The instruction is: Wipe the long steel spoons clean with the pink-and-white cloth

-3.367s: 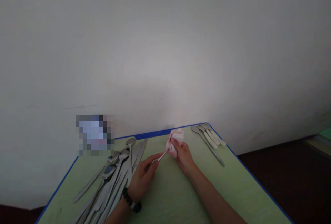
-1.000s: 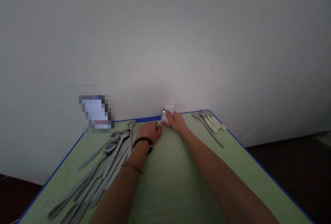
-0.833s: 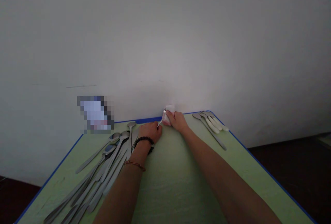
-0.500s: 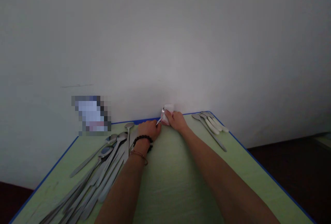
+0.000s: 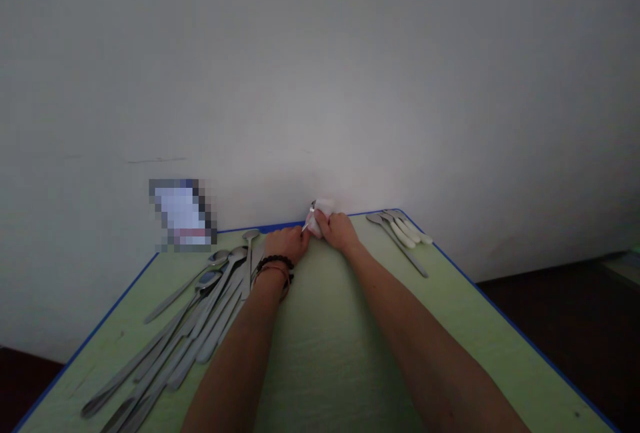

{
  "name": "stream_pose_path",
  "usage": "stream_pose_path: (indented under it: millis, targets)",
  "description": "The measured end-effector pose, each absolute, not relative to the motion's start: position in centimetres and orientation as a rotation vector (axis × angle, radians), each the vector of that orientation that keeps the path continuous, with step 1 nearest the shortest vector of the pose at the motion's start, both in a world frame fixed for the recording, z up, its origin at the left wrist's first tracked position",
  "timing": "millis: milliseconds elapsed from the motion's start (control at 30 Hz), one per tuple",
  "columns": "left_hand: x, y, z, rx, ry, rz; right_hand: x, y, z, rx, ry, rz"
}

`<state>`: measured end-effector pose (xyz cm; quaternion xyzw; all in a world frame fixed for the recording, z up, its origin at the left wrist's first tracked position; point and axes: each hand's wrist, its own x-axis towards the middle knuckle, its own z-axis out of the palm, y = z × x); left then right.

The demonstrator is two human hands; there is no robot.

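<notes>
thin utensil [image 5: 305,227] is gripped in l. hand [image 5: 287,244], prob. for steadiness; its far end is partly wrapped in pinkish cloth [image 5: 324,208], pinched by r. hand [image 5: 341,230], prob. so metal's covered both sides. arms are stretched fwd, hands nearly touching, nr far edge of table [image 5: 325,353]. cutlery pile [image 5: 186,353] is laid l., prob. for easy reach; white-handled pieces [image 5: 404,236] are set apart, far r.

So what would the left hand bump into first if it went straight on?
The left hand would probably meet the pink-and-white cloth in the right hand first, before the wall, though depth is hard to judge.
</notes>
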<state>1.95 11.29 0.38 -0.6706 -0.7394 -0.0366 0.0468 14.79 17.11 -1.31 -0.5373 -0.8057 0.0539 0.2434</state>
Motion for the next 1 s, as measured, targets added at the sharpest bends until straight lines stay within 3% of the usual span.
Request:
stream_pose_path:
  millis: [1000]
  targets:
    - [2.1,8.8,1.0,-2.152,-2.168,-0.066,16.0,15.4,-1.1,-1.468,-2.168,0.196]
